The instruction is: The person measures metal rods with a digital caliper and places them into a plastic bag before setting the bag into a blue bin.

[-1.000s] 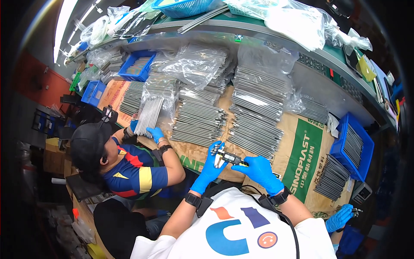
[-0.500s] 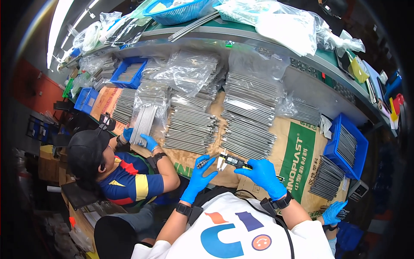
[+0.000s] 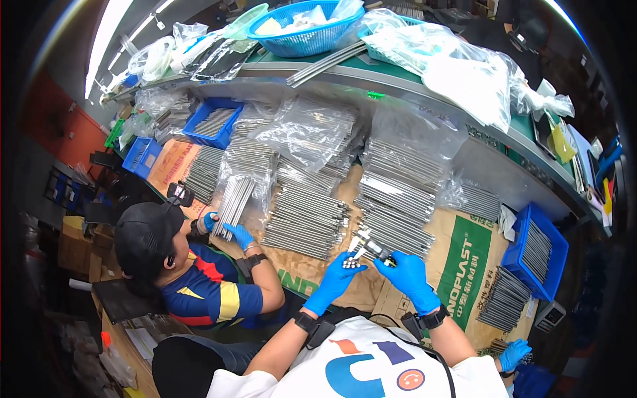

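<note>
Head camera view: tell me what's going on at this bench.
A person in blue gloves works over a bench covered with rows of thin metal rods, many in clear plastic bags. The right hand holds a small caliper-like measuring tool, while the left hand holds a few short rods up to it. To the left, a co-worker in a black cap grips another bundle of rods with both gloved hands.

Bright overhead strip light top left, glare on plastic bags [image 3: 312, 129], dark fisheye-bent edges, center sharp.
</note>
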The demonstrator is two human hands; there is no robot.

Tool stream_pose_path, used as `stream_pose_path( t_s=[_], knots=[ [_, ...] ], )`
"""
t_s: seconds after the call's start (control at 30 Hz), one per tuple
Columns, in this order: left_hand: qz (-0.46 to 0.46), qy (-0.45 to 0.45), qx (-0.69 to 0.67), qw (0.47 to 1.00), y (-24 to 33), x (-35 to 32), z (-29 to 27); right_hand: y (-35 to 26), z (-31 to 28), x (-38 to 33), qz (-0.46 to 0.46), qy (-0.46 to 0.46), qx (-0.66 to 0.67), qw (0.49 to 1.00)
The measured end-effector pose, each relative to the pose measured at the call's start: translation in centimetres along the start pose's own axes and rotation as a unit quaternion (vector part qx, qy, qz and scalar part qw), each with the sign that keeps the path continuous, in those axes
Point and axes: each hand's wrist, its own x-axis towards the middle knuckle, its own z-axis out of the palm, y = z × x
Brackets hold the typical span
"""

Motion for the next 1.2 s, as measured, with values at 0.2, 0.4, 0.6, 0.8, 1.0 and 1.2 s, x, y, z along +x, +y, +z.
stream_pose_path(
  t_s=[0.2,0.4,0.6,0.8,1.0,1.2],
  knots=[
    [0.272,-0.037,0.259,0.926,-2.3,5.6,1.4,1.4,-2.9,0.1,0.098,0.089,0.059,0.989],
    [0.078,-0.203,0.307,0.926,4.1,8.7,2.5,7.3,-3.0,-1.3,0.125,0.125,0.008,0.984],
    [0.262,-0.254,0.575,0.732,-3.3,14.3,-6.1,7.8,-1.4,-2.0,0.131,0.101,0.021,0.986],
    [0.172,-0.198,0.583,0.769,-1.9,15.5,-12.2,7.4,-0.2,-2.2,0.136,0.074,0.000,0.988],
    [0.175,-0.155,0.552,0.801,-3.1,14.6,-13.7,6.4,0.2,-2.0,0.127,0.067,0.021,0.989],
    [0.193,-0.024,0.616,0.764,-5.7,10.9,-13.3,8.0,-0.1,-2.4,0.150,0.067,0.019,0.986]
  ],
)
